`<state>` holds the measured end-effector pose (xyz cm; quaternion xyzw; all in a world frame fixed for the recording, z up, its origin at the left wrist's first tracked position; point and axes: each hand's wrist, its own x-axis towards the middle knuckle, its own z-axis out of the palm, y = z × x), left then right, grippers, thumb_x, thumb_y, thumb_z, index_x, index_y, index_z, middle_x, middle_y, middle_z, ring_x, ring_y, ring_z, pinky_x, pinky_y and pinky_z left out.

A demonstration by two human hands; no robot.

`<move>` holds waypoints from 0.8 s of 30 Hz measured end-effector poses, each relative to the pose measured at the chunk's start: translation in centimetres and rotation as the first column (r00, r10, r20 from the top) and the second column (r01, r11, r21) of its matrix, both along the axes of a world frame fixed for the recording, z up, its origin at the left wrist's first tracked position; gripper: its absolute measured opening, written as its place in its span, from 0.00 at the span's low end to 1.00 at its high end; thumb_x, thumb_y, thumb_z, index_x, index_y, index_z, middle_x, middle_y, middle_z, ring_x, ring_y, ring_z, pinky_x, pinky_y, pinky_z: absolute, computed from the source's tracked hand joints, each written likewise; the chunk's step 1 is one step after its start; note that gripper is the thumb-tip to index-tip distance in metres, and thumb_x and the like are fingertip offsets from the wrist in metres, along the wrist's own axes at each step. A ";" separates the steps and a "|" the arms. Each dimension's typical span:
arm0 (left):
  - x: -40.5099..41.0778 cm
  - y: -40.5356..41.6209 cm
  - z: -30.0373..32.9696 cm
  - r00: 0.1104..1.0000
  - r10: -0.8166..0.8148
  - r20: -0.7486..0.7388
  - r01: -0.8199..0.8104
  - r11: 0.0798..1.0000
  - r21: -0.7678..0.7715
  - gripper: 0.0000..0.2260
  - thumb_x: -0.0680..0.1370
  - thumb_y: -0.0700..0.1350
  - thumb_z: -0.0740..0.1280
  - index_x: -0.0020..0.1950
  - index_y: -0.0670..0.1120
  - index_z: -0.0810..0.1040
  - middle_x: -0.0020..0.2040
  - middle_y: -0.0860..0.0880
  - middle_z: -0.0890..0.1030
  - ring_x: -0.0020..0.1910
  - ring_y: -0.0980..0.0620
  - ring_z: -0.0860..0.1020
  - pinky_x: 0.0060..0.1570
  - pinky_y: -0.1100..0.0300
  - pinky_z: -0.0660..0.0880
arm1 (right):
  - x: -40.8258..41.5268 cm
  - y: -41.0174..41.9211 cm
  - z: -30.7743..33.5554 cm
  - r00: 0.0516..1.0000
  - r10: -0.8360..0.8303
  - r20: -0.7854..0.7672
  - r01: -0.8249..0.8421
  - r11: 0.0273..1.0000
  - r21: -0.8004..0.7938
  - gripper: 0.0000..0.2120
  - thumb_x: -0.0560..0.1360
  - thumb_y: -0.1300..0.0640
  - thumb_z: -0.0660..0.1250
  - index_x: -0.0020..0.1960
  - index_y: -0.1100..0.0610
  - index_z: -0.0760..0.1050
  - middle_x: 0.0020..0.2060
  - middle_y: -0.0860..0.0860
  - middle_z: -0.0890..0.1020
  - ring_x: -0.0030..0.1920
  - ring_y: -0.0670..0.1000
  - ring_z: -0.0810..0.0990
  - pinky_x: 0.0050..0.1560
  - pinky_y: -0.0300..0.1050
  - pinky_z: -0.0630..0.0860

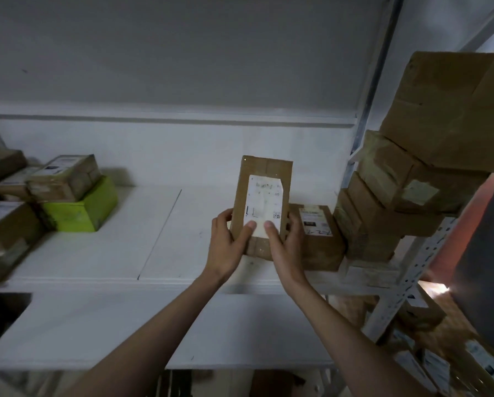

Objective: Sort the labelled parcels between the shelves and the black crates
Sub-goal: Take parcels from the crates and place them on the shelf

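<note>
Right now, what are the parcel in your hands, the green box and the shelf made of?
The parcel looks like matte brown cardboard with glossy tape strips and a white paper label. The green box seems to be printed card with a slight sheen, though that is less sure. The shelf looks like white painted board or metal, smooth with scuffs. I cannot tell which.

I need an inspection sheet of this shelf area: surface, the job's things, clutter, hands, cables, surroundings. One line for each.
Surface: white shelf, bare in the middle.
Job's things: labelled brown parcel held upright, label facing the camera; small labelled box just behind it on the right.
Clutter: green box with brown boxes at left; stacked cartons at right.
Hands: left hand and right hand both hold the parcel, thumbs on its label.
Cables: nothing seen.
Surroundings: perforated metal upright; more parcels below right, blurred.
</note>
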<state>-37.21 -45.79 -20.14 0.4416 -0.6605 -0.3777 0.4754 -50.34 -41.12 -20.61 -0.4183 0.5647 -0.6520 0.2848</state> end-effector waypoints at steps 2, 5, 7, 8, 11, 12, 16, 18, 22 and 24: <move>2.3 0.0 -0.2 0.999 0.021 -0.031 -0.020 0.999 0.033 0.31 0.74 0.67 0.67 0.70 0.51 0.70 0.65 0.53 0.75 0.62 0.53 0.78 0.57 0.46 0.81 | 1.9 -0.4 -0.3 0.999 0.024 -0.027 -0.024 1.000 0.009 0.26 0.79 0.49 0.70 0.73 0.47 0.64 0.67 0.50 0.71 0.62 0.39 0.75 0.57 0.36 0.79; 5.8 0.6 0.4 0.999 0.035 -0.040 -0.033 0.998 0.059 0.24 0.78 0.62 0.66 0.68 0.49 0.73 0.61 0.54 0.78 0.58 0.53 0.81 0.53 0.49 0.82 | 5.2 -1.3 -0.4 0.994 0.112 -0.007 -0.112 0.993 0.029 0.27 0.76 0.47 0.69 0.71 0.46 0.63 0.68 0.48 0.73 0.64 0.43 0.76 0.62 0.49 0.79; 8.2 0.9 1.1 0.998 0.033 -0.046 -0.030 0.997 0.078 0.13 0.83 0.54 0.64 0.64 0.51 0.74 0.58 0.55 0.80 0.53 0.57 0.81 0.47 0.60 0.82 | 7.5 -1.8 0.0 0.988 0.152 0.003 -0.152 0.986 0.074 0.27 0.74 0.45 0.68 0.71 0.45 0.64 0.66 0.46 0.74 0.63 0.44 0.77 0.64 0.53 0.78; 9.3 1.0 1.5 0.998 0.044 -0.035 -0.040 0.996 0.085 0.09 0.84 0.52 0.62 0.63 0.52 0.73 0.56 0.56 0.80 0.51 0.60 0.81 0.45 0.64 0.80 | 8.8 -2.1 0.5 0.986 0.168 0.011 -0.169 0.981 0.096 0.26 0.74 0.44 0.67 0.69 0.45 0.65 0.65 0.46 0.75 0.62 0.44 0.78 0.64 0.54 0.78; 13.3 1.2 2.2 0.993 0.116 0.012 -0.117 0.991 0.068 0.07 0.84 0.50 0.61 0.62 0.53 0.74 0.54 0.57 0.80 0.50 0.64 0.79 0.42 0.72 0.74 | 12.6 -3.1 1.5 0.976 0.215 0.032 -0.218 0.966 0.136 0.23 0.71 0.42 0.66 0.65 0.41 0.67 0.62 0.46 0.78 0.59 0.47 0.80 0.62 0.56 0.78; 14.8 1.2 2.3 0.989 0.147 0.022 -0.149 0.987 0.058 0.07 0.84 0.50 0.61 0.61 0.53 0.74 0.53 0.58 0.80 0.50 0.64 0.78 0.41 0.74 0.73 | 14.1 -3.3 1.8 0.971 0.235 0.029 -0.237 0.961 0.140 0.23 0.71 0.41 0.66 0.64 0.41 0.68 0.61 0.46 0.78 0.59 0.47 0.80 0.62 0.56 0.78; 21.3 1.5 2.7 0.966 0.256 0.034 -0.258 0.965 0.046 0.07 0.83 0.51 0.62 0.59 0.52 0.76 0.51 0.58 0.82 0.50 0.59 0.80 0.46 0.63 0.75 | 20.6 -3.9 2.2 0.955 0.294 0.031 -0.295 0.944 0.145 0.23 0.69 0.41 0.66 0.63 0.41 0.68 0.59 0.46 0.80 0.57 0.47 0.81 0.62 0.56 0.78; 24.5 1.8 2.7 0.954 0.297 0.034 -0.298 0.954 0.041 0.08 0.83 0.51 0.62 0.59 0.52 0.77 0.51 0.58 0.82 0.50 0.60 0.80 0.45 0.64 0.74 | 23.9 -3.9 2.2 0.946 0.323 0.031 -0.324 0.935 0.145 0.20 0.70 0.42 0.66 0.61 0.41 0.69 0.58 0.46 0.80 0.56 0.47 0.81 0.62 0.56 0.78; 31.1 2.6 1.9 0.932 0.360 0.043 -0.362 0.931 0.045 0.09 0.83 0.51 0.62 0.59 0.49 0.78 0.51 0.56 0.83 0.49 0.60 0.80 0.41 0.68 0.74 | 30.5 -3.8 1.6 0.923 0.381 0.046 -0.383 0.912 0.149 0.11 0.77 0.48 0.67 0.57 0.39 0.69 0.56 0.45 0.81 0.56 0.46 0.81 0.61 0.53 0.78; 34.1 2.7 1.5 0.922 0.383 0.055 -0.385 0.922 0.044 0.09 0.83 0.51 0.62 0.59 0.50 0.78 0.53 0.54 0.83 0.50 0.57 0.81 0.44 0.62 0.77 | 33.5 -3.6 1.4 0.912 0.405 0.058 -0.409 0.898 0.160 0.13 0.79 0.50 0.66 0.60 0.40 0.68 0.57 0.45 0.81 0.55 0.46 0.81 0.59 0.51 0.79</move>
